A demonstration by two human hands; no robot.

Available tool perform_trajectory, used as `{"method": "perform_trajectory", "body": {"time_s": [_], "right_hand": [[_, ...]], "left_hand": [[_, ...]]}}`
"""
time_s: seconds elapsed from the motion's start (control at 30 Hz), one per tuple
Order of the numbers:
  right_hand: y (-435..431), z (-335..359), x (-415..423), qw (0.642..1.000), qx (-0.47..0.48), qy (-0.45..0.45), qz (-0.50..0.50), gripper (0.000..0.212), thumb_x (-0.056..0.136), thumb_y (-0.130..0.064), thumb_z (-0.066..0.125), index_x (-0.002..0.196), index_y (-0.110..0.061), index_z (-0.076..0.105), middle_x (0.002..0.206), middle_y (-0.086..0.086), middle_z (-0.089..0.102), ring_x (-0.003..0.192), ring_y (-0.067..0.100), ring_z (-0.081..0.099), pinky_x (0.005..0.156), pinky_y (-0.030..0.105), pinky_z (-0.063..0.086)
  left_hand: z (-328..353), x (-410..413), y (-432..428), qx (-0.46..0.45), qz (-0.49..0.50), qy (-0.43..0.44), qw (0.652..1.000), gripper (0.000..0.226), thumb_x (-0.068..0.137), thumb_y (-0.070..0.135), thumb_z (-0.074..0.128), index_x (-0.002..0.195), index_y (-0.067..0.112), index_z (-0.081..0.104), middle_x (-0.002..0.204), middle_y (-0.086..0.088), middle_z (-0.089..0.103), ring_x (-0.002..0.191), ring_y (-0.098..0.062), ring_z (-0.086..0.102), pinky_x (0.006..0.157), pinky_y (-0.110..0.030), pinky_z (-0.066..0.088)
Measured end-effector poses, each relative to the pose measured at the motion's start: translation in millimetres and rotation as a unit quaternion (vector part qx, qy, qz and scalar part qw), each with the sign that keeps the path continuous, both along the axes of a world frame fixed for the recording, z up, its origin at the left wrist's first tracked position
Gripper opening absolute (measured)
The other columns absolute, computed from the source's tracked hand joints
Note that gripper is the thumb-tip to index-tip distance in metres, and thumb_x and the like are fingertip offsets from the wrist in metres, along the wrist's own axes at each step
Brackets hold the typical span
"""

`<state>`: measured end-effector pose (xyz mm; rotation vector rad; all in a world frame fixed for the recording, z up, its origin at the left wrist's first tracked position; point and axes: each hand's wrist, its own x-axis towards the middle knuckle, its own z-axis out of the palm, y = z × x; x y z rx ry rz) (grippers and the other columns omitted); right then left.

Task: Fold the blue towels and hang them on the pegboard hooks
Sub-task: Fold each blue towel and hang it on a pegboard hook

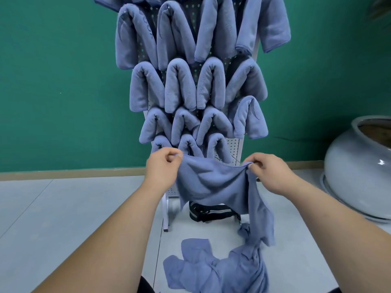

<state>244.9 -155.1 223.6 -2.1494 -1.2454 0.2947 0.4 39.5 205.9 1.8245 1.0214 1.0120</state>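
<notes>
Head view: folded towels (179, 85) fill most of the pegboard (233, 144). My left hand (164, 166) and right hand (268, 172) each pinch a top corner of an unfolded towel (211, 182) just before it. A loose pile (222, 269) lies on the near floor, so I judge several are left.

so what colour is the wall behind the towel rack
The wall is dark green, seen best in the head view.

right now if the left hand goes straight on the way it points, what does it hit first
Probably the folded blue towel hanging lowest left on the white perforated pegboard, just beyond the left hand, which pinches a corner of the loose blue towel. Depth is unclear.
</notes>
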Motion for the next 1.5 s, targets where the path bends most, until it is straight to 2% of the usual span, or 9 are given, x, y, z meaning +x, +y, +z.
{"method": "perform_trajectory", "body": {"time_s": [0.1, 0.23, 0.43, 0.77, 0.93, 1.03, 1.13, 1.27, 1.5], "right_hand": [[12, 1, -14, 0.997, 0.046, 0.052, 0.020, 0.013, 0.101, -0.021, 0.061, 0.092, -0.030, 0.066, 0.071, 0.002, 0.070, 0.064, 0.016, 0.059, 0.074, 0.041, 0.056], [21, 8, -36, 0.988, 0.075, 0.106, 0.081, 0.007, 0.100, -0.019, 0.066, 0.095, -0.022, 0.066, 0.063, -0.011, 0.060, 0.057, 0.009, 0.049, 0.064, 0.031, 0.045], [23, 4, -41, 0.993, 0.053, 0.037, 0.098, 0.009, 0.098, -0.026, 0.070, 0.092, -0.030, 0.066, 0.068, -0.014, 0.067, 0.067, 0.013, 0.061, 0.069, 0.038, 0.058], [12, -1, -21, 0.996, -0.027, -0.055, 0.065, 0.010, 0.094, -0.035, 0.078, 0.085, -0.030, 0.077, 0.075, -0.014, 0.075, 0.070, 0.004, 0.066, 0.062, 0.023, 0.047], [3, 2, -5, 0.997, -0.005, -0.072, 0.029, 0.011, 0.093, -0.042, 0.076, 0.086, -0.034, 0.079, 0.076, -0.016, 0.075, 0.079, 0.006, 0.069, 0.074, 0.030, 0.056], [2, 5, -11, 0.996, 0.025, -0.065, 0.053, 0.012, 0.095, -0.044, 0.073, 0.085, -0.038, 0.076, 0.077, -0.020, 0.074, 0.080, 0.002, 0.068, 0.074, 0.028, 0.054], [5, 8, -25, 0.993, 0.041, -0.054, 0.095, 0.011, 0.095, -0.042, 0.073, 0.089, -0.034, 0.078, 0.079, -0.018, 0.074, 0.079, 0.002, 0.067, 0.073, 0.023, 0.051], [10, 10, -38, 0.990, 0.047, -0.047, 0.123, 0.009, 0.095, -0.041, 0.073, 0.091, -0.035, 0.079, 0.080, -0.012, 0.076, 0.078, 0.007, 0.068, 0.075, 0.028, 0.055], [5, 10, -23, 0.994, -0.008, -0.038, 0.103, 0.009, 0.092, -0.044, 0.077, 0.087, -0.037, 0.076, 0.082, -0.012, 0.075, 0.079, 0.005, 0.067, 0.077, 0.031, 0.056]], "left_hand": [[5, 15, -22, 0.010, -0.107, 0.034, 0.994, 0.019, 0.096, 0.020, 0.073, 0.110, 0.033, 0.076, 0.064, 0.011, 0.060, 0.059, -0.007, 0.051, 0.067, -0.027, 0.046], [7, 38, -55, -0.008, -0.240, 0.060, 0.969, 0.031, 0.097, 0.021, 0.076, 0.127, 0.029, 0.071, 0.072, 0.001, 0.065, 0.065, -0.010, 0.056, 0.070, -0.029, 0.052], [6, 44, -59, 0.020, -0.179, 0.074, 0.981, 0.008, 0.097, 0.024, 0.074, 0.094, 0.029, 0.079, 0.069, 0.006, 0.065, 0.061, -0.001, 0.051, 0.064, -0.020, 0.046], [25, 27, -43, 0.002, -0.099, -0.037, 0.994, 0.009, 0.100, 0.026, 0.070, 0.095, 0.025, 0.078, 0.079, 0.007, 0.068, 0.066, -0.005, 0.055, 0.067, -0.015, 0.048], [19, 11, -24, 0.039, 0.020, 0.057, 0.997, 0.008, 0.100, 0.027, 0.068, 0.100, 0.028, 0.076, 0.069, 0.014, 0.066, 0.068, 0.004, 0.062, 0.063, -0.007, 0.042], [12, 12, -29, 0.062, -0.042, 0.121, 0.990, 0.024, 0.099, 0.029, 0.071, 0.123, 0.031, 0.072, 0.063, 0.009, 0.061, 0.068, -0.007, 0.061, 0.073, -0.023, 0.053], [10, 25, -47, 0.056, -0.160, 0.114, 0.979, 0.035, 0.098, 0.027, 0.073, 0.131, 0.036, 0.069, 0.069, 0.009, 0.060, 0.063, -0.004, 0.054, 0.069, -0.020, 0.047], [9, 38, -63, 0.067, -0.223, 0.130, 0.964, 0.015, 0.099, 0.026, 0.071, 0.111, 0.032, 0.078, 0.073, 0.004, 0.063, 0.060, -0.002, 0.049, 0.061, -0.014, 0.040], [12, 33, -46, 0.052, -0.138, 0.123, 0.981, 0.007, 0.097, 0.027, 0.073, 0.096, 0.026, 0.079, 0.073, 0.004, 0.069, 0.064, -0.005, 0.055, 0.064, -0.019, 0.045]]}}
